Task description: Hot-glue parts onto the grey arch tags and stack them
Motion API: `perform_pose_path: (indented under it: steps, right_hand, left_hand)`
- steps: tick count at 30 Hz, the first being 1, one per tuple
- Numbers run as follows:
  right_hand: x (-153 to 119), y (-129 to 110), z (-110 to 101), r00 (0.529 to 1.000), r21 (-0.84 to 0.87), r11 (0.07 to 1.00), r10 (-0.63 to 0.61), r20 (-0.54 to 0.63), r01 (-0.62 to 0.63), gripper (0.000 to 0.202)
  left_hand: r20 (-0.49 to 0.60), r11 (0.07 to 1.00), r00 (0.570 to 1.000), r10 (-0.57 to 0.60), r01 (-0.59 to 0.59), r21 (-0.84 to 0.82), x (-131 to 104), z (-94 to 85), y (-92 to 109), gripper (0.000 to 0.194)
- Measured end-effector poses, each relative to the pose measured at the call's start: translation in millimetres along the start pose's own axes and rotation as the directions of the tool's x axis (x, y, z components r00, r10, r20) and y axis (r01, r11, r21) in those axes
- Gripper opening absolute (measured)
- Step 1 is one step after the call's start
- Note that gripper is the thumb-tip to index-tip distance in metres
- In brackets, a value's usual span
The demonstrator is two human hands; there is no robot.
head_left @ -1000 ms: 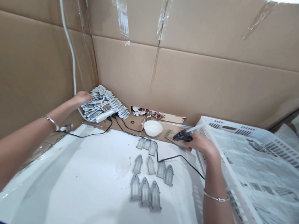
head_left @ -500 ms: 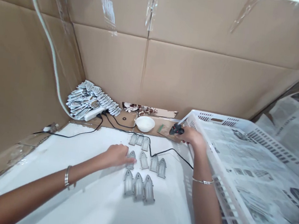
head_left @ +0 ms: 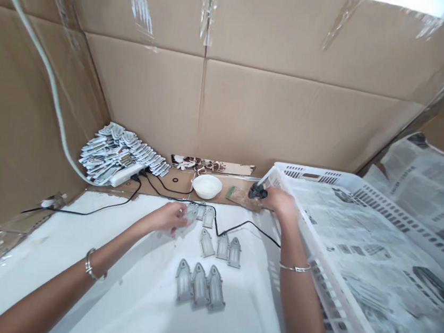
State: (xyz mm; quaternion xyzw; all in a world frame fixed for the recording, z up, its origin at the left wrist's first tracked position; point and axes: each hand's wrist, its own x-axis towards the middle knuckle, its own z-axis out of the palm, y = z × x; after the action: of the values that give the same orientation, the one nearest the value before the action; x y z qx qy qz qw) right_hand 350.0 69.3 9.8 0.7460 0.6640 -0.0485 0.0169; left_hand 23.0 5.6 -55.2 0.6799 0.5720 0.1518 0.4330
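Note:
My left hand (head_left: 171,217) pinches a small grey arch-topped frame (head_left: 191,213) with a pale panel, at the left end of the back row. Part of that frame is hidden by the fingers. Two similar pieces lie beside it. In front, a middle row has an arched frame (head_left: 222,247) among three, and closest to me sits a row of three larger-looking ones, including a grey frame (head_left: 200,285). My right hand (head_left: 279,201) is closed around a black tool (head_left: 258,191) with small red marks; its exact kind is unclear. It is beside the basket's back left corner.
A white plastic basket (head_left: 316,257) lined with newspaper fills the right side. Stacked frames (head_left: 123,152) and a white power strip (head_left: 128,175) sit back left. A white bowl (head_left: 207,186), a brown packet (head_left: 242,196) and a black cord (head_left: 247,223) lie at the back.
My left hand has moved away from me, taking the left frame of the middle row to the back row. My right hand keeps hold of the black tool. The view has shifted slightly right.

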Motion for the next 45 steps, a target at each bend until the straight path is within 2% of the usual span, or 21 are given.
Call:
perform_pose_path:
  steps: [2,4,6,8,11,14,16,18,21,23,25,29,31,36,42,44,45]
  right_hand:
    - [-7.8,-4.6,-5.9,0.985,0.065,0.996,-0.047,-0.163,0.058,0.03]
    - [-17.7,-12.3,-13.1,0.942,0.204,0.964,-0.097,-0.322,0.169,0.029]
    - [-28.7,-21.6,-20.5,0.883,0.345,0.886,-0.133,-0.45,0.31,0.029]
    - [-39.4,-30.4,-26.4,0.822,0.422,0.797,-0.157,-0.547,0.433,0.031]
    - [-51.3,-40.1,-29.3,0.732,0.405,0.707,-0.232,-0.641,0.579,0.028]
    - [-57.4,-46.6,-26.8,0.634,0.306,0.651,-0.354,-0.688,0.695,0.018]
    - [-60.3,-50.7,-25.3,0.593,0.257,0.629,-0.408,-0.695,0.734,0.011]
    - [-63.4,-54.7,-25.3,0.591,0.243,0.631,-0.426,-0.685,0.737,0.011]
    - [-67.1,-58.5,-26.9,0.621,0.246,0.661,-0.42,-0.661,0.709,0.014]
    - [-67.3,-58.8,-26.9,0.626,0.244,0.668,-0.419,-0.658,0.703,0.015]
    - [-65.8,-57.7,-25.5,0.609,0.224,0.664,-0.43,-0.666,0.714,0.015]
    - [-63.7,-55.9,-22.6,0.531,0.129,0.667,-0.444,-0.722,0.734,0.014]
    - [-64.5,-56.3,-22.8,0.508,0.089,0.678,-0.45,-0.734,0.729,0.016]
    - [-65.6,-59.6,-24.0,0.484,0.039,0.692,-0.463,-0.743,0.721,0.021]
    - [-64.8,-63.2,-22.5,0.474,0.031,0.721,-0.422,-0.773,0.693,0.025]
    - [-62.8,-58.7,-24.9,0.502,0.054,0.744,-0.393,-0.771,0.666,0.023]
    - [-60.6,-54.5,-26.4,0.549,0.079,0.771,-0.372,-0.748,0.631,0.023]
  left_hand:
    - [-0.071,0.965,0.993,0.094,-0.109,-0.239,3.5,-11.7,23.6,0.044]
    - [-0.188,0.887,0.967,0.169,-0.232,-0.398,4.9,-22.8,51.0,0.047]
    - [-0.325,0.806,0.922,0.21,-0.352,-0.476,4.2,-31.4,74.4,0.047]
    - [-0.43,0.744,0.873,0.228,-0.441,-0.501,2.8,-36.6,89.0,0.047]
    - [-0.496,0.699,0.833,0.246,-0.507,-0.504,2.1,-39.7,95.3,0.05]
    - [-0.492,0.693,0.829,0.264,-0.518,-0.501,1.9,-40.8,93.5,0.054]
    - [-0.475,0.696,0.833,0.284,-0.52,-0.496,0.5,-41.4,92.9,0.055]
    - [-0.458,0.702,0.835,0.306,-0.523,-0.484,-1.9,-41.7,94.0,0.055]
    - [-0.436,0.715,0.839,0.326,-0.521,-0.467,-5.4,-40.8,97.2,0.054]
    - [-0.426,0.714,0.839,0.339,-0.524,-0.464,-6.9,-39.2,98.9,0.053]
    - [-0.42,0.704,0.836,0.354,-0.534,-0.468,-7.6,-37.3,100.0,0.053]
    - [-0.429,0.694,0.827,0.362,-0.547,-0.468,-8.3,-34.0,101.8,0.053]
    - [-0.436,0.699,0.824,0.362,-0.549,-0.457,-8.8,-33.1,102.8,0.053]
    - [-0.444,0.709,0.821,0.36,-0.55,-0.441,-9.8,-32.2,103.8,0.055]
    - [-0.456,0.729,0.825,0.334,-0.533,-0.43,-8.6,-32.0,101.8,0.054]
    - [-0.447,0.737,0.836,0.318,-0.515,-0.439,-6.7,-32.4,100.2,0.051]
    - [-0.44,0.741,0.843,0.31,-0.504,-0.443,-5.5,-32.6,99.3,0.048]
